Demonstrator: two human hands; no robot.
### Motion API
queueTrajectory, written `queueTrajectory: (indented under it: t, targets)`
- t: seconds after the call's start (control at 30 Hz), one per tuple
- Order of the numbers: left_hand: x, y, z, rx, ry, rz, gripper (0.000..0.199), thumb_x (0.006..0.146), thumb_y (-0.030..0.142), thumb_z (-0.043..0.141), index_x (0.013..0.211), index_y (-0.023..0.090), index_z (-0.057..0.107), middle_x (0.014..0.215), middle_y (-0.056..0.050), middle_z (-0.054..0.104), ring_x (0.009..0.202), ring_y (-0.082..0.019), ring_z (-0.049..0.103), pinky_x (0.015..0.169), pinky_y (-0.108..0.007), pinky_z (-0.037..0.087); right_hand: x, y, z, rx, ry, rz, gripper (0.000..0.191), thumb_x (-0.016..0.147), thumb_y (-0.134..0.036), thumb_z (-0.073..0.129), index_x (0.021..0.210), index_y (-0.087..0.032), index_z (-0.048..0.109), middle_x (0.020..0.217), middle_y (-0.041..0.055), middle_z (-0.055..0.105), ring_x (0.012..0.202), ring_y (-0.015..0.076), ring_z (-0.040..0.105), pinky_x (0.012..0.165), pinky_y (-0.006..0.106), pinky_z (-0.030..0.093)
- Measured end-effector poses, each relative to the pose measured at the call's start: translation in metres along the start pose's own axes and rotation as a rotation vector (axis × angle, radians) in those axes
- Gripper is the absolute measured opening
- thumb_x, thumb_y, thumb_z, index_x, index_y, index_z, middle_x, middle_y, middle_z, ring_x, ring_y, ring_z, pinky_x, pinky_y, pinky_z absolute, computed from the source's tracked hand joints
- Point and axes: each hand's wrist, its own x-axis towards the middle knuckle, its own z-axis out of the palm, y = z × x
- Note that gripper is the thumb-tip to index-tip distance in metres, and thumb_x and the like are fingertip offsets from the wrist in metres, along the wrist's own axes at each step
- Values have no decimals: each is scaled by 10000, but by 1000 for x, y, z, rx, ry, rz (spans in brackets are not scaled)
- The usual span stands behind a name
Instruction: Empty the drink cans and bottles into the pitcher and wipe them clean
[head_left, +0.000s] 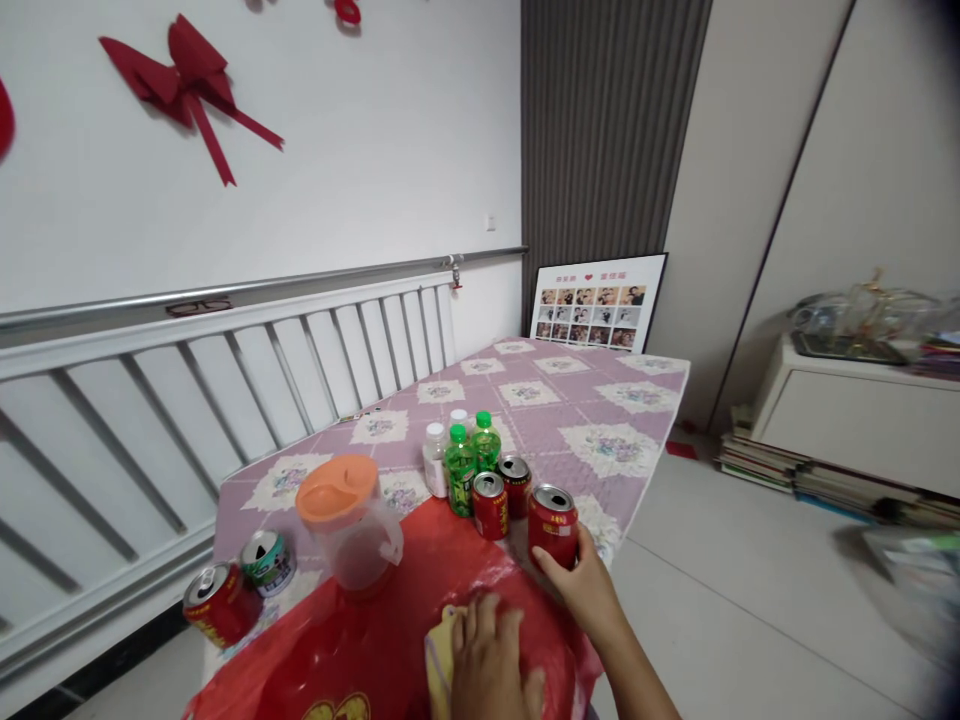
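Observation:
My right hand (576, 585) is wrapped round an upright red drink can (553, 530) at the table's right side. Palm down, my left hand (489, 655) lies over a yellow cloth (441, 650) on the red plastic sheet (442, 560), fingers stretched forward and thumb apart. Beyond the hands stand another red can (490, 510), a darker red can (516, 488), green-capped bottles (460, 475) and white-capped clear bottles (435, 465). To the left is a clear plastic pitcher (352, 550) with an orange lid (337, 485).
A red can (221, 605) and a teal can (268, 565) sit at the table's left edge. The floral tablecloth (525, 392) reaches back to a framed photo board (600, 300). A white radiator (225, 400) runs along the left; a cabinet (855, 410) stands right.

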Motion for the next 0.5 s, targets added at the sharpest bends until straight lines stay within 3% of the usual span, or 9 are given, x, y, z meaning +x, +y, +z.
queueTrajectory:
  t: [0.1,0.2,0.5]
  targets:
    - [0,-5,16,51,11,-6,550,712,269,609,1260,247,632,1479,-76,514,1436,-335,328,1208,-539,116,11,13,0,-32,52,29,652,628,-491,679,1181,-185,519,1117,140,693,1025,327,669,932,490,506]
    - [-1,-7,17,30,42,7,514,713,263,603,1224,253,659,1444,-67,553,1416,-328,360,1204,-519,134,23,19,1,-50,63,20,647,634,-487,688,1187,-194,524,1113,127,698,1013,315,671,923,476,511]
    - [10,-17,23,22,-11,-4,442,691,270,632,1125,312,709,1366,-45,619,1399,-376,367,1182,-584,128,52,35,-7,-76,9,-64,604,631,-448,697,1158,-188,557,1103,112,700,1008,296,672,919,433,512]
